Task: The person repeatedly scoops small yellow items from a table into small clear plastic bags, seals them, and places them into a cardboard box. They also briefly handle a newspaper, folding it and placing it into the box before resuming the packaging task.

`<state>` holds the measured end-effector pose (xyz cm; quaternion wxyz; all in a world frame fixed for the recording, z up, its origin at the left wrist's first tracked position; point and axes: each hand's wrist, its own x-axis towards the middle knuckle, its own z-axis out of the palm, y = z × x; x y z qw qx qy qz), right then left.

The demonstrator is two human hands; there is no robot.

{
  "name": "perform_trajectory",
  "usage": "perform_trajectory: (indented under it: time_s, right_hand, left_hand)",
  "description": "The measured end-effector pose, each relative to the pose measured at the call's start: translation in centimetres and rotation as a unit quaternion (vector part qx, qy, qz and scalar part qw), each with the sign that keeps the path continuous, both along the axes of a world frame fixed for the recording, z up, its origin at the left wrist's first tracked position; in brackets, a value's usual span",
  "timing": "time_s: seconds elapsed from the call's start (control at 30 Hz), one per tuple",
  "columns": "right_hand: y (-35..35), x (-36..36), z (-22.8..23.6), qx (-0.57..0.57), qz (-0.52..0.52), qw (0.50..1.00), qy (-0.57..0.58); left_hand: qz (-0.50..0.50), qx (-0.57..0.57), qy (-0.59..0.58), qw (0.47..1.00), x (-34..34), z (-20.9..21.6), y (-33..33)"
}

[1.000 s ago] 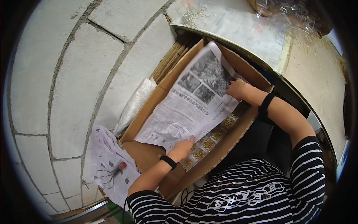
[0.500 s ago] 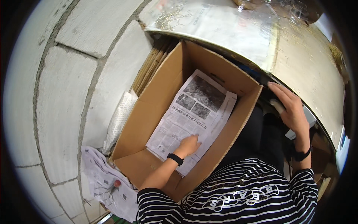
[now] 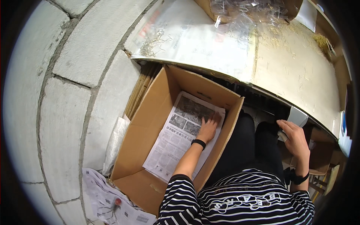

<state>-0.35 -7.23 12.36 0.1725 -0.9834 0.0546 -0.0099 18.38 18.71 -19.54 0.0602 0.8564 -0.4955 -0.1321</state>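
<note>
My left hand reaches into an open cardboard box with its fingers spread. It rests on the upper right part of a printed newspaper sheet that lies flat on the box's bottom, and its fingers cover some of the pictures. Outside the box, to its right, my right hand hovers near my knee. Its fingers stretch forward, no object shows in it, and something pale is wrapped round the thumb. Dark bands circle both wrists.
More newspaper lies left of the box, with a small red-tipped item on it. Flattened cardboard leans by the block wall. Beyond stands a covered table with clear plastic pieces and thin wire bits.
My left hand has slid from the sheet's lower part up toward its far right corner, with fingers now spread. My right hand has moved from beside the box's corner back toward my knee. The view has shifted.
</note>
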Motion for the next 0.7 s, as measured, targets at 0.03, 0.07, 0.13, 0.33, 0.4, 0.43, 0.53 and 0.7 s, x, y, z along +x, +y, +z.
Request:
perform_trajectory:
  time_s: [0.03,0.07,0.13,0.33,0.4,0.43,0.53,0.7]
  right_hand:
    - [-0.2,-0.3,-0.2,-0.002,-0.003,1.0,0.014]
    - [-0.5,-1.1,-0.5,-0.003,-0.022,0.999,0.024]
    - [-0.6,-1.8,-0.7,0.007,-0.029,0.999,0.039]
    - [-1.3,-1.8,-1.0,0.01,-0.018,1.0,0.006]
    - [-1.6,-1.5,-1.2,0.008,0.02,1.0,-0.01]
    - [-1.6,-1.4,-1.0,-0.02,0.038,0.999,-0.008]
    - [-3.1,-1.1,-0.6,-0.04,0.041,0.998,-0.031]
    - [-13.0,0.2,-1.1,-0.056,-0.045,0.991,-0.114]
  left_hand:
    - [-0.022,0.016,-0.019,0.999,0.3,-1.3,0.0]
    - [-0.047,0.037,0.007,0.998,0.2,-0.2,-0.8]
    - [-0.066,0.062,-0.001,0.996,0.2,0.7,-1.2]
    - [-0.051,0.03,-0.042,0.997,-0.3,-2.7,-1.4]
    - [-0.03,0.067,0.026,0.997,-0.1,-4.7,-0.9]
    - [-0.047,0.102,0.023,0.993,0.0,-5.4,-0.5]
    - [-0.101,0.169,-0.022,0.98,1.2,-5.3,-0.7]
    - [0.046,-0.102,0.092,0.989,3.1,5.4,-2.6]
